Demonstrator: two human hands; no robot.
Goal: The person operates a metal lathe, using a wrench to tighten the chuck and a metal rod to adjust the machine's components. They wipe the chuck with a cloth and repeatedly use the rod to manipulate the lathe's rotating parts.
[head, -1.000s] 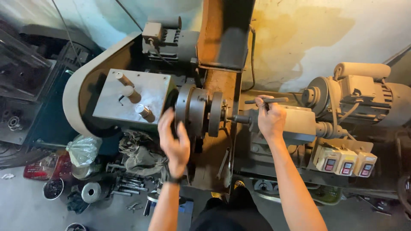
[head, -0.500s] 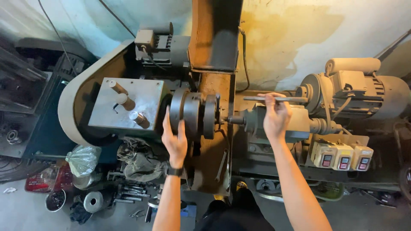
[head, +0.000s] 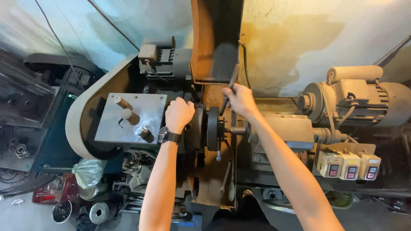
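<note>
— What have I got in hand right now?

— My left hand [head: 179, 114] is clenched over the rim of the round chuck [head: 201, 128] at the middle of the machine, fingers wrapped on its upper edge. The chuck sits on its side, just right of the grey metal plate [head: 128, 117] with three short pegs standing on it.

— And the other one?

— My right hand [head: 240, 99] is closed around a dark thin handle [head: 229, 87], which slants up from the chuck toward the rusty upright column [head: 216, 38]. The two hands are near each other, with the chuck's dark disc [head: 212, 128] between them.

— What's around that?

— Right of the chuck a short shaft [head: 239, 130] runs into a beige housing [head: 284, 128]. Farther right is a pale motor [head: 364, 96], and below it three small switch boxes [head: 349, 164] in a row, each with a red button. A second, darker motor [head: 160, 60] sits behind the plate. Down on the floor to the left I see a knotted plastic bag [head: 87, 171] and loose metal parts [head: 100, 209].
</note>
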